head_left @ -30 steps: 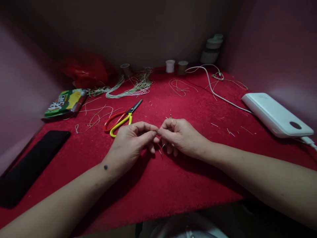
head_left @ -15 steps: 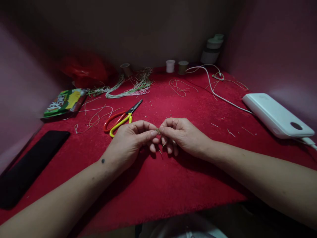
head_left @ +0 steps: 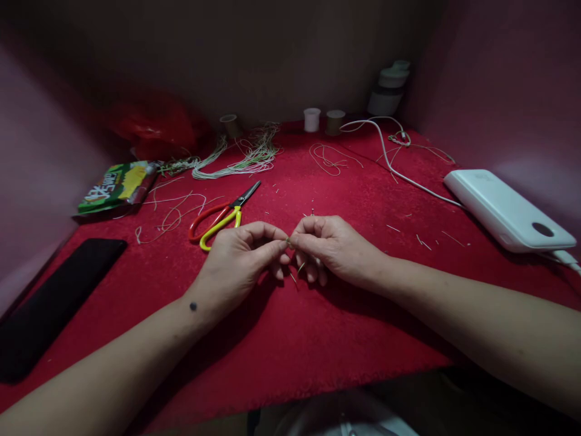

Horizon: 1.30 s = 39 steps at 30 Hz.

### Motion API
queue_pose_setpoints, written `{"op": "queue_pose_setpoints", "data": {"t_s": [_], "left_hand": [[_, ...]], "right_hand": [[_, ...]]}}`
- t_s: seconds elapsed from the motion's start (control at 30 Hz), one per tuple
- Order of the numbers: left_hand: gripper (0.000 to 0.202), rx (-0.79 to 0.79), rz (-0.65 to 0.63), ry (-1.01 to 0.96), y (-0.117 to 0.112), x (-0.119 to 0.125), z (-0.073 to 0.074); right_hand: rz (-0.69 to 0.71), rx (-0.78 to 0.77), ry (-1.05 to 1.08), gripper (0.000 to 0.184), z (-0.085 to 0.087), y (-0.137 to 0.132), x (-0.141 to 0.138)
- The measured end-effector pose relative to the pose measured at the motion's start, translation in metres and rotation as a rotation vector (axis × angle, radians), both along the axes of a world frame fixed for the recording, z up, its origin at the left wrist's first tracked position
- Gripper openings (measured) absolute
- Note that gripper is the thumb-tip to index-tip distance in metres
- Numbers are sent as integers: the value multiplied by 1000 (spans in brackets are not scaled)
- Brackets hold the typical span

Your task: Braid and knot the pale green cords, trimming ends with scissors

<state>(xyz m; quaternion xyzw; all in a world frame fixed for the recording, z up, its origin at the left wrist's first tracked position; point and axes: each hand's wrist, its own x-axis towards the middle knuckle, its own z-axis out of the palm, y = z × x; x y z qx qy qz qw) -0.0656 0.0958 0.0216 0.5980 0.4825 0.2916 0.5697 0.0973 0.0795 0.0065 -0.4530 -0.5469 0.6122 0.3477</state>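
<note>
My left hand [head_left: 240,257] and my right hand [head_left: 333,247] meet over the middle of the red cloth table [head_left: 281,339]. Both pinch a small knotted piece of thin cord [head_left: 289,243] between thumb and forefinger. Short cord ends [head_left: 299,267] hang down below the fingers. Scissors with red and yellow handles [head_left: 222,217] lie just left of my left hand, blades pointing to the back right.
A white power bank [head_left: 506,211] with a white cable [head_left: 390,158] lies at the right. Bundles of pale cord [head_left: 245,158], loose cord pieces [head_left: 175,209], small spools [head_left: 312,120], a green snack packet [head_left: 117,184] and a black case [head_left: 54,303] lie around.
Both hands stay pinched on the knot in nearly the same place, with only small finger shifts.
</note>
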Motion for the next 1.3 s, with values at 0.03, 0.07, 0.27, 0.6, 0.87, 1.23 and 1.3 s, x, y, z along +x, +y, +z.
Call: {"op": "queue_pose_setpoints", "data": {"t_s": [0.03, 0.07, 0.27, 0.6, 0.87, 1.23, 1.3], "left_hand": [[4, 19, 10, 12, -1, 1, 0], [4, 35, 18, 24, -2, 1, 1], [4, 90, 33, 30, -4, 0, 0], [8, 140, 56, -15, -6, 3, -1], [9, 252, 51, 65, -10, 3, 0], [2, 173, 9, 15, -7, 3, 3], [4, 177, 2, 23, -6, 3, 2]], "right_hand": [[0, -1, -1, 18, 0, 0, 0], [-1, -1, -3, 18, 0, 0, 0], [-17, 27, -33, 15, -3, 1, -1], [-30, 50, -86, 15, -2, 0, -2], [-51, 45, -94, 15, -2, -1, -3], [-19, 31, -86, 17, -1, -1, -3], [-15, 22, -61, 17, 0, -1, -3]]}}
